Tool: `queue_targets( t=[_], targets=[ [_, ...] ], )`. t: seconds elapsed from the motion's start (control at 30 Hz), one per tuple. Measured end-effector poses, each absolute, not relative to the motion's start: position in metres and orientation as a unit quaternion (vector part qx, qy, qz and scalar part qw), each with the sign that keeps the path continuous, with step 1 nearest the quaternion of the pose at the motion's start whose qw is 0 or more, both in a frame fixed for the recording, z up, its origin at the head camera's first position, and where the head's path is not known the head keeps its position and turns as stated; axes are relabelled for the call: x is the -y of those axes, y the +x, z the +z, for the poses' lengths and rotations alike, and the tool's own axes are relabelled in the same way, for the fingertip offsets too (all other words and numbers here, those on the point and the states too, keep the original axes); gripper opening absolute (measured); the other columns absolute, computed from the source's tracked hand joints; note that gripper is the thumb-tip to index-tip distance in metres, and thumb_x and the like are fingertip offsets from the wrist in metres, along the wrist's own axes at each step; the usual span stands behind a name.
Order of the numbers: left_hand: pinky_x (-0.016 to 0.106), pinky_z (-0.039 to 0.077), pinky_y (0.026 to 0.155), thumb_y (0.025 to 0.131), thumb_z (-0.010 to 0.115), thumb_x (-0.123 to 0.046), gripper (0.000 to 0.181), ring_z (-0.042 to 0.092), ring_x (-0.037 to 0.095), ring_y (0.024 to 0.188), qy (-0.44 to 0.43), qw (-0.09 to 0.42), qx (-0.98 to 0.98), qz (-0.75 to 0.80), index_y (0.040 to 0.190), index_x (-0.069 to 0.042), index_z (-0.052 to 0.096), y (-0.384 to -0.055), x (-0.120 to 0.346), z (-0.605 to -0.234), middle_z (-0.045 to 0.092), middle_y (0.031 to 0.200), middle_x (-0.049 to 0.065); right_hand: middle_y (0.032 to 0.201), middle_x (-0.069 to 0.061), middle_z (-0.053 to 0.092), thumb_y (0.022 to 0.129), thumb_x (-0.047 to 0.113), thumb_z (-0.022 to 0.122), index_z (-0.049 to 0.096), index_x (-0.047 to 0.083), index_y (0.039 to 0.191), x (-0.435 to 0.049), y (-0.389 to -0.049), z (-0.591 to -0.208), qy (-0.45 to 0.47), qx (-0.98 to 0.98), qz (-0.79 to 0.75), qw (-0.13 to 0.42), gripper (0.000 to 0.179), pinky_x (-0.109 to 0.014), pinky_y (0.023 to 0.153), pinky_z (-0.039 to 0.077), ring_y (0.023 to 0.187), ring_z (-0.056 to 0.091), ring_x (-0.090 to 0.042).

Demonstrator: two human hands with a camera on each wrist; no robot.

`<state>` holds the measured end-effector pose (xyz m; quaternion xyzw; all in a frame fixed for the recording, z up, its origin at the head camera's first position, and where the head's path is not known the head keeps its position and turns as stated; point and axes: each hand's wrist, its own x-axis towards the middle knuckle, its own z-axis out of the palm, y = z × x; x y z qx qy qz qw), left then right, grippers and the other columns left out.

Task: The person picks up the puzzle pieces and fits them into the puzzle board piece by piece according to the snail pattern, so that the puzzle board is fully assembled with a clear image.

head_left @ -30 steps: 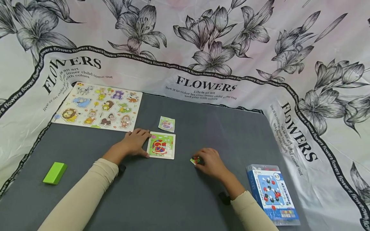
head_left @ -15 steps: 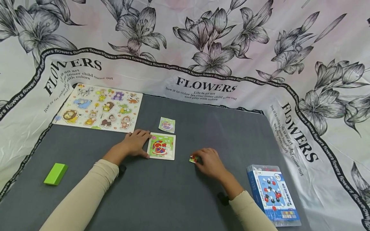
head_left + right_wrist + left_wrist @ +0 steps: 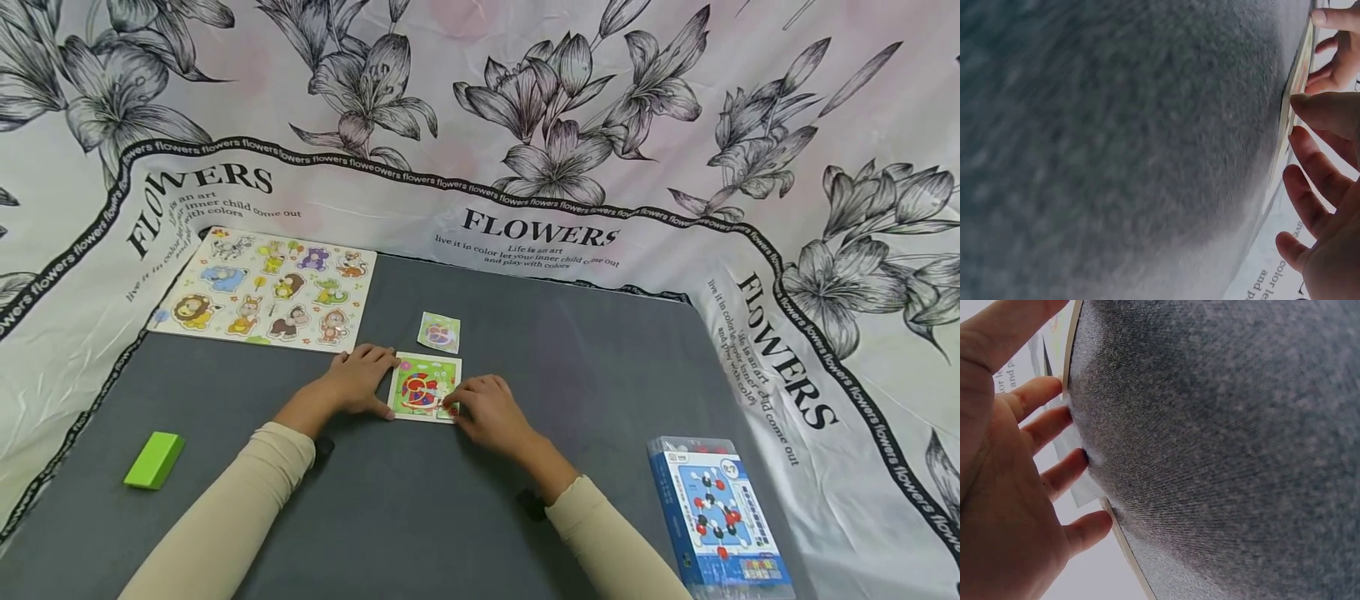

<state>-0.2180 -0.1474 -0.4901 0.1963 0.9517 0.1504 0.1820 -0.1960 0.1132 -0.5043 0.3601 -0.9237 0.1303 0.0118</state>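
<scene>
A small square jigsaw board (image 3: 411,417) with a pale frame and a red-and-green picture lies mid-table. My left hand (image 3: 356,382) rests at its left side, thumb by the near corner and fingers by the far one. In the left wrist view, that hand's fingers (image 3: 1054,428) are spread and fairly straight. At the board's near right corner, my right hand (image 3: 491,414) pinches a small puzzle piece (image 3: 447,409) between thumb and fingertips, mostly covered by them. The right wrist view shows the right thumb (image 3: 1322,112) right at the board's edge (image 3: 1285,119).
Just beyond the board lies a small picture card (image 3: 438,332). A larger animal puzzle board (image 3: 258,292) sits at the back left. On the left is a green block (image 3: 153,460), and on the right a blue boxed molecule set (image 3: 723,517). Flower-printed cloth (image 3: 540,167) surrounds the grey tabletop.
My right hand has moved left from beside the board to its near right corner, bringing the puzzle piece with it. The left hand has stayed at the board's left edge.
</scene>
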Motion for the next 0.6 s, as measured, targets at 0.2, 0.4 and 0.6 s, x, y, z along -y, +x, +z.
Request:
queue_targets(
  t=[0.2, 0.4, 0.6],
  targets=[
    [0.066, 0.025, 0.106, 0.076, 0.08, -0.047, 0.088, 0.025, 0.039, 0.142, 0.197, 0.184, -0.951, 0.149, 0.146, -0.01, 0.041, -0.217, 0.143, -0.489, 0.031, 0.155, 0.016, 0.108, 0.002, 0.068, 0.089, 0.021, 0.071, 0.075, 0.021, 0.104, -0.109, -0.193, -0.505, 0.361, 0.927, 0.104, 0.023, 0.016, -0.046, 0.1, 0.039, 0.107, 0.058, -0.02],
    [0.067, 0.025, 0.106, 0.076, 0.08, -0.046, 0.088, 0.025, 0.039, 0.142, 0.198, 0.183, -0.952, 0.147, 0.146, -0.009, 0.041, -0.218, 0.143, -0.489, 0.031, 0.155, 0.016, 0.107, 0.001, 0.066, 0.088, 0.023, 0.072, 0.075, 0.021, 0.107, -0.106, -0.189, -0.502, 0.369, 0.927, 0.057, 0.037, 0.019, -0.047, 0.099, 0.039, 0.107, 0.058, -0.02],
    [0.068, 0.029, 0.103, 0.073, 0.083, -0.045, 0.087, 0.03, 0.041, 0.138, 0.194, 0.187, -0.95, 0.156, 0.142, -0.008, 0.046, -0.197, 0.143, -0.513, 0.037, 0.151, 0.017, 0.107, 0.004, 0.066, 0.089, 0.027, 0.071, 0.074, 0.025, 0.105, -0.104, -0.166, -0.516, 0.384, 0.923, 0.024, 0.026, 0.017, -0.046, 0.097, 0.041, 0.105, 0.058, -0.019]
  ],
)
